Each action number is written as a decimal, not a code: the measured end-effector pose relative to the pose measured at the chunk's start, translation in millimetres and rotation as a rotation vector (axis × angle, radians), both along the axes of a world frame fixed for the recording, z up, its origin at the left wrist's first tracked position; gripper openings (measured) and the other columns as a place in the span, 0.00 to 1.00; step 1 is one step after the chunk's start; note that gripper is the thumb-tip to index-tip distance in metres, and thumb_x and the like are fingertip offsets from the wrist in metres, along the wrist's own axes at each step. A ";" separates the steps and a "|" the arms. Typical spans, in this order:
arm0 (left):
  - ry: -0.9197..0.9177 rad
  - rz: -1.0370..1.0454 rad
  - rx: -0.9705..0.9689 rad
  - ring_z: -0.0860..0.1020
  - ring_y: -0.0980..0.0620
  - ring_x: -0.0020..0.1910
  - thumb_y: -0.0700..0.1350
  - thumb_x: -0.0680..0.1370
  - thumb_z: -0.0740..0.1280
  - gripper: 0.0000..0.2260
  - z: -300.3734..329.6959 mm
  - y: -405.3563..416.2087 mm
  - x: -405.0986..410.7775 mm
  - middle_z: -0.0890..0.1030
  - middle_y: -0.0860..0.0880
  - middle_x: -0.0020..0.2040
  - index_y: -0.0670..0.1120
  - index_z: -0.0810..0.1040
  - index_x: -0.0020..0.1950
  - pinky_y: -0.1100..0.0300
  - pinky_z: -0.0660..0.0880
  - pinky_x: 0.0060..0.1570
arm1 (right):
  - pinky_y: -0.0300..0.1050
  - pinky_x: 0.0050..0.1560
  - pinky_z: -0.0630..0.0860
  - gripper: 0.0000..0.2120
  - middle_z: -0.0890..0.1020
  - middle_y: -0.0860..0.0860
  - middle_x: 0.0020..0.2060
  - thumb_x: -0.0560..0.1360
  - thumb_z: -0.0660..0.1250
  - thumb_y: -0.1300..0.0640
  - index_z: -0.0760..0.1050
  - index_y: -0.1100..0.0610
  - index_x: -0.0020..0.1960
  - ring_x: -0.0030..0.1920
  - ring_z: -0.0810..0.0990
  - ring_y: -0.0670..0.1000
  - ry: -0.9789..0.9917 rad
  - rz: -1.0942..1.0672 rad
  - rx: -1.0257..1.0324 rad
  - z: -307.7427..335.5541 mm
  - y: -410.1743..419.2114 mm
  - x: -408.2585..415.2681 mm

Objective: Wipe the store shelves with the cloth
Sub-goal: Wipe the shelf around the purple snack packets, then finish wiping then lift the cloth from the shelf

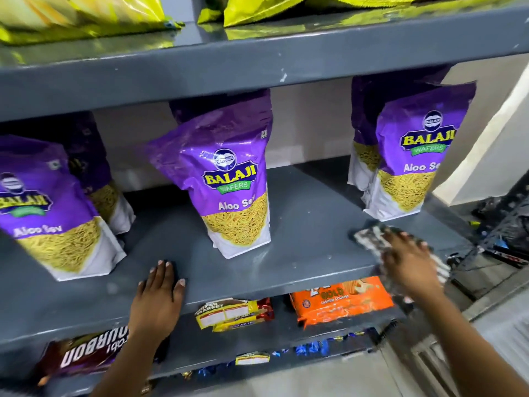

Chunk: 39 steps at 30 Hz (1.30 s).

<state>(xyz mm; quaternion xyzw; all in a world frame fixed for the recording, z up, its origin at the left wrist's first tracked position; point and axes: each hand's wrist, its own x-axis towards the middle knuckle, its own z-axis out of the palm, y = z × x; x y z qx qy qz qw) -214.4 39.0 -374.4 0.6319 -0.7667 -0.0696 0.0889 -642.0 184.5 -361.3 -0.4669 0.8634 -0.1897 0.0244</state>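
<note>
Right hand (pixel 406 262) presses the cloth (pixel 372 239) flat on the grey shelf (pixel 300 224), right of the middle purple pouch (pixel 229 179). Left hand (pixel 160 293) rests open, left of it. Best to sweep around the pouches, keeping even pressure.

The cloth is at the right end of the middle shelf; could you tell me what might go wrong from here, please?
1. The right hand presses the cloth just in front of the right purple pouch; a sweep further back could topple it.
2. Sweeping left could knock the upright middle pouch.
3. The cloth overhangs the shelf edge and might slip off.
</note>
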 end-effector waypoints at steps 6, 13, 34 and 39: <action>-0.002 0.024 0.015 0.59 0.42 0.73 0.55 0.78 0.48 0.27 -0.8 19.1 56.9 0.62 0.40 0.73 0.39 0.61 0.71 0.47 0.55 0.72 | 0.61 0.65 0.61 0.26 0.77 0.66 0.61 0.66 0.58 0.52 0.75 0.57 0.61 0.63 0.71 0.67 -0.106 -0.097 0.010 1.8 -6.1 3.0; 0.059 0.249 0.009 0.61 0.36 0.71 0.47 0.79 0.57 0.22 3.2 16.1 151.7 0.66 0.34 0.70 0.34 0.64 0.69 0.44 0.58 0.71 | 0.53 0.68 0.63 0.17 0.78 0.60 0.62 0.67 0.69 0.61 0.79 0.56 0.55 0.64 0.72 0.62 -0.250 0.287 -0.005 6.9 -45.4 140.3; 0.068 0.197 0.061 0.42 0.41 0.75 0.58 0.78 0.42 0.31 -4.1 -20.3 254.7 0.45 0.40 0.77 0.39 0.43 0.74 0.45 0.40 0.73 | 0.49 0.75 0.48 0.35 0.54 0.49 0.76 0.71 0.58 0.70 0.52 0.51 0.74 0.76 0.50 0.55 0.000 0.812 0.235 17.6 -148.3 497.7; 0.041 0.185 0.137 0.38 0.43 0.75 0.57 0.80 0.43 0.29 1.3 -22.6 257.5 0.40 0.41 0.76 0.41 0.38 0.74 0.46 0.38 0.73 | 0.42 0.71 0.58 0.32 0.63 0.53 0.73 0.70 0.58 0.73 0.65 0.50 0.69 0.73 0.59 0.52 -0.287 0.758 0.179 29.8 -135.3 511.8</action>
